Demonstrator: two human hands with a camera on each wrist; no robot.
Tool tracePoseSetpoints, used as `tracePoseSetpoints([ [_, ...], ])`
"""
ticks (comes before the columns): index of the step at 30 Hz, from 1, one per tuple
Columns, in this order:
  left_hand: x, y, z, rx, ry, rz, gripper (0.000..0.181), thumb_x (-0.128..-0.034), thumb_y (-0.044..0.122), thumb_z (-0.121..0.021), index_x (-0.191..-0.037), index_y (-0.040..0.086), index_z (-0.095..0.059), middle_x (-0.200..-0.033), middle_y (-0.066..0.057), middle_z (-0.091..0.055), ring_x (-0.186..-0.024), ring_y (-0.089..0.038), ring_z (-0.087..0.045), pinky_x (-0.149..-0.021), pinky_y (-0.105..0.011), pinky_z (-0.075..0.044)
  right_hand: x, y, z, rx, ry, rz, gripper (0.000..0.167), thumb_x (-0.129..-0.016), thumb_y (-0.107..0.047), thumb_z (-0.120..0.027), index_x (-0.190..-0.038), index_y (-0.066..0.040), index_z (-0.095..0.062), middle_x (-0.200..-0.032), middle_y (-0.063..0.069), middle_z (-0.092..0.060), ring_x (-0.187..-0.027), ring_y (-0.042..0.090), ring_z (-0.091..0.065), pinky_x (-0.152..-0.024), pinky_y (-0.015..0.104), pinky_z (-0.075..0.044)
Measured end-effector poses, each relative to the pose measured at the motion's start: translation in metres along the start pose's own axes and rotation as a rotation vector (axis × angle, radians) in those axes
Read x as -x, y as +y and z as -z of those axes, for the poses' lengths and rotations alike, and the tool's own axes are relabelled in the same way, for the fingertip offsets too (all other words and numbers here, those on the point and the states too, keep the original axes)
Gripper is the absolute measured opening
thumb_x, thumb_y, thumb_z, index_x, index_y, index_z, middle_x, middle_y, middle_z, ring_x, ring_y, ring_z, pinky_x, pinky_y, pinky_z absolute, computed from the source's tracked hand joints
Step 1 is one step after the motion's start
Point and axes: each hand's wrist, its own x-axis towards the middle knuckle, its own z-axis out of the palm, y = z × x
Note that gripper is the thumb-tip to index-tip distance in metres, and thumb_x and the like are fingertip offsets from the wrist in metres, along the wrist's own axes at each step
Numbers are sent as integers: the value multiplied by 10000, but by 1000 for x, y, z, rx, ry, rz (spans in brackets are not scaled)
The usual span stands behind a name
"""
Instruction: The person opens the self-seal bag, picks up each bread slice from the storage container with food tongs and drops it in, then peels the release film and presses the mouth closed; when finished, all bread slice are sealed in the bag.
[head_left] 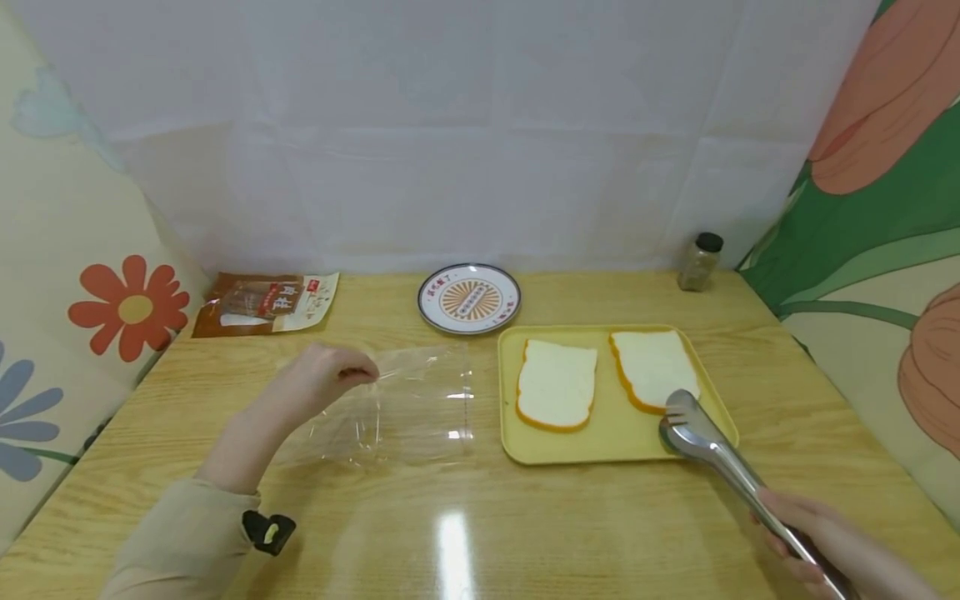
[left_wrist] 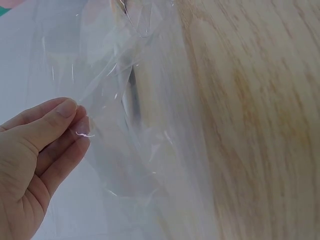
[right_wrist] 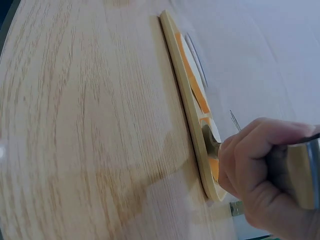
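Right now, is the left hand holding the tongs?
No, the right hand grips the tongs while the left hand pinches clear plastic.

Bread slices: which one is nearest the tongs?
The right bread slice in the head view: the tongs overlap its near corner; the left bread slice lies clear.

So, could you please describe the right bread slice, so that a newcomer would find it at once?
On the wooden table, find the yellow tray. The right bread slice lies in its right half. In the head view, the metal tongs overlap its near right corner, while the left bread slice is uncovered.
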Motion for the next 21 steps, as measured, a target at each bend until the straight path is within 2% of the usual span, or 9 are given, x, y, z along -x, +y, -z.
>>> tracePoseSetpoints([
  [7,1,1,0,5,-12,29,87,-795,2,-708,-852,64,-730,-817,-26,-729,-733,-162,-680,-645,-284,-575,-7,-5,-5,19,19,-7,341,-1052,-317,-241,-1020,-112,-512,-739,-78,-567,-494,-6,-487,-399,181,-317],
  [12,1,3,1,14,-18,29,96,-797,-4,-704,-857,66,-730,-827,-32,-729,-743,-166,-681,-654,-291,-578,-13,-10,-14,79,139,-65,340,-1034,-379,-308,-1005,-102,-503,-723,-72,-529,-483,-8,-459,-425,142,-382],
  [21,1,2,-1,18,-2,5,101,-786,-11,-712,-852,63,-730,-817,-26,-729,-734,-160,-679,-650,-290,-577,-25,-14,-27,153,245,-48,390,-1023,-441,-293,-879,-124,-468,-650,-86,-485,-472,3,-418,-421,150,-378],
])
